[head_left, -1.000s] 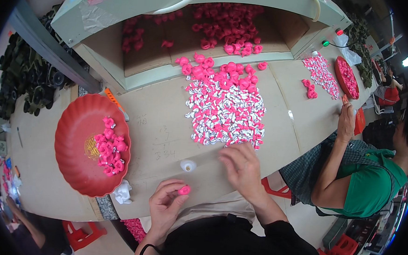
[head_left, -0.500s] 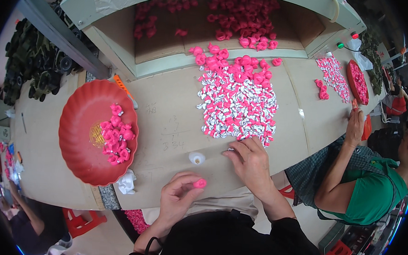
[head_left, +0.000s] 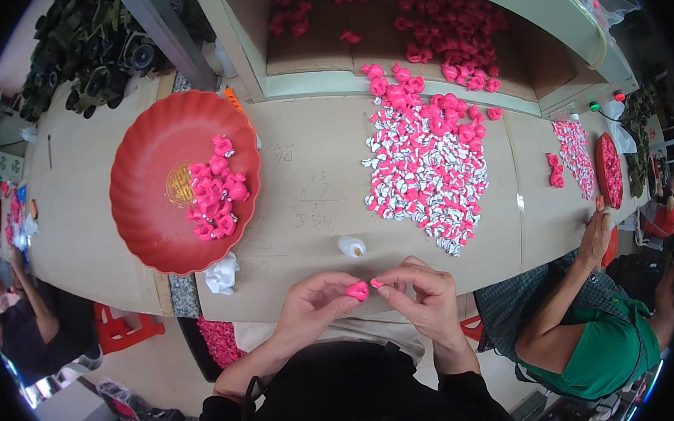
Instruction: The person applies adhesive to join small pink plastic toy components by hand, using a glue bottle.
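My left hand is closed on a rounded pink plastic piece with a small opening. Close beside it, my right hand pinches a small pink part between thumb and fingertips. The two pieces are nearly touching; whether they meet is too small to tell. Just beyond my hands a small white bottle lies on its side, its tip toward me. Farther off is a spread of small pink-and-white parts, with larger hollow pink pieces along its far edge.
At the left a scalloped red bowl holds several pink pieces, with crumpled white tissue near it. A shelf box with more pink pieces stands at the back. At the right a co-worker in a green top sits by another red dish.
My right hand has come away from the edge of the parts spread, bringing a small part up to the pink piece in my left hand. The whole view has shifted.
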Motion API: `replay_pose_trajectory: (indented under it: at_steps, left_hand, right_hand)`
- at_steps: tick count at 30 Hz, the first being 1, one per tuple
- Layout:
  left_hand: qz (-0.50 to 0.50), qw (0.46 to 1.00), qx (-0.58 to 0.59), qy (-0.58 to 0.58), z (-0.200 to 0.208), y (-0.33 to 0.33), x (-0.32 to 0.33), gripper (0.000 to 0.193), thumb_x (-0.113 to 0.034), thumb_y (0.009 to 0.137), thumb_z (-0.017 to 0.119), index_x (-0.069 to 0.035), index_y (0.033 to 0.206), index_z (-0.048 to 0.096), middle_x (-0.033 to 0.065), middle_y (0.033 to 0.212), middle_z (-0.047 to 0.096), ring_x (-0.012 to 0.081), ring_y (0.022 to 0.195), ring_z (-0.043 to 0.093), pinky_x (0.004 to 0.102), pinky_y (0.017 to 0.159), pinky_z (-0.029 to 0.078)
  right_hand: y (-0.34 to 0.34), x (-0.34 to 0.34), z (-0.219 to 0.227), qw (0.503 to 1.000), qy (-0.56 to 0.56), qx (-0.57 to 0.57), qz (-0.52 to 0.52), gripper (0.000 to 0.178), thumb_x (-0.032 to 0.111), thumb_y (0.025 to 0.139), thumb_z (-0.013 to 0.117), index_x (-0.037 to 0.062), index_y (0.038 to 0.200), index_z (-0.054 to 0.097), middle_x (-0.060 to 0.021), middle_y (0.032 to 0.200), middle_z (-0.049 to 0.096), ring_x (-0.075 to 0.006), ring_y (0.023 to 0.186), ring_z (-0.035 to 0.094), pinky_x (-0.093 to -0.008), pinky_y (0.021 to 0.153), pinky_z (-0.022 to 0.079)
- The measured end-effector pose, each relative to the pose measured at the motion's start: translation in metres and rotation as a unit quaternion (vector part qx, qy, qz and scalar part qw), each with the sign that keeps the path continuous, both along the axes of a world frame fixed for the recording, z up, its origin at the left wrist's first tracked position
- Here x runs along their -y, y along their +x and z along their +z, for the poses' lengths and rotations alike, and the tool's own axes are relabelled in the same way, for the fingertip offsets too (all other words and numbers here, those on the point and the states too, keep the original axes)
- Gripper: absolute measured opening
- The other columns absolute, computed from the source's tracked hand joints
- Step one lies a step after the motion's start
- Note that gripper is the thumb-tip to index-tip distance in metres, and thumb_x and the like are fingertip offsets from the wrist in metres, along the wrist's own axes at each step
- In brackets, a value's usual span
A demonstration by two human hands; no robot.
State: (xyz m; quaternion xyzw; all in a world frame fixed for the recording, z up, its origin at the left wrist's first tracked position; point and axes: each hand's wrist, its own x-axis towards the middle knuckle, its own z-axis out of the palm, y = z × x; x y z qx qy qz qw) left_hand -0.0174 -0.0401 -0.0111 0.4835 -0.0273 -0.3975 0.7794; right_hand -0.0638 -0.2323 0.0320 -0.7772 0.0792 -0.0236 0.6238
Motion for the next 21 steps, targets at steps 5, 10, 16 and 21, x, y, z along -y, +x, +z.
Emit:
replay_pose_trajectory:
  at_steps: [5,10,16,21]
  left_hand:
    - [-0.006,1.0,0.013,0.015,0.004,0.0,0.001,0.024,-0.002,0.087,0.064,-0.001,0.111,0.06,0.0041,0.1,0.066,0.0084,0.089,0.059,0.0226,0.076,0.048]
    - [-0.004,1.0,0.008,0.009,0.002,-0.002,0.001,0.024,-0.003,0.087,0.063,-0.001,0.111,0.06,0.0035,0.098,0.066,0.008,0.086,0.059,0.0227,0.073,0.048]
    - [0.007,1.0,-0.013,-0.016,-0.001,-0.002,0.002,0.021,-0.002,0.088,0.062,-0.001,0.108,0.062,0.0042,0.097,0.066,0.0089,0.084,0.059,0.0241,0.071,0.049]
    - [-0.007,0.999,0.021,0.03,0.004,-0.004,0.004,0.022,0.0,0.087,0.062,0.0,0.109,0.063,0.006,0.098,0.065,0.0113,0.086,0.06,0.0257,0.074,0.051]
  right_hand:
    - [0.001,-0.005,-0.002,0.999,-0.015,0.027,0.035,0.017,-0.002,0.077,0.068,0.0032,0.093,0.07,-0.0042,0.079,0.066,-0.015,0.069,0.053,-0.0274,0.064,0.045]
    - [0.001,-0.008,-0.009,0.996,-0.048,0.061,0.032,0.019,0.0,0.072,0.073,0.0065,0.09,0.073,-0.0028,0.08,0.064,-0.0155,0.072,0.051,-0.0272,0.063,0.041]
    - [-0.007,-0.009,-0.01,0.984,-0.133,0.107,0.042,0.023,-0.002,0.071,0.072,0.0067,0.092,0.072,-0.0037,0.082,0.061,-0.0171,0.074,0.053,-0.0283,0.064,0.044]
    - [-0.006,-0.006,-0.009,0.995,-0.069,0.068,0.024,0.019,0.002,0.069,0.076,0.006,0.088,0.073,-0.0025,0.079,0.063,-0.0143,0.072,0.051,-0.0269,0.061,0.04]
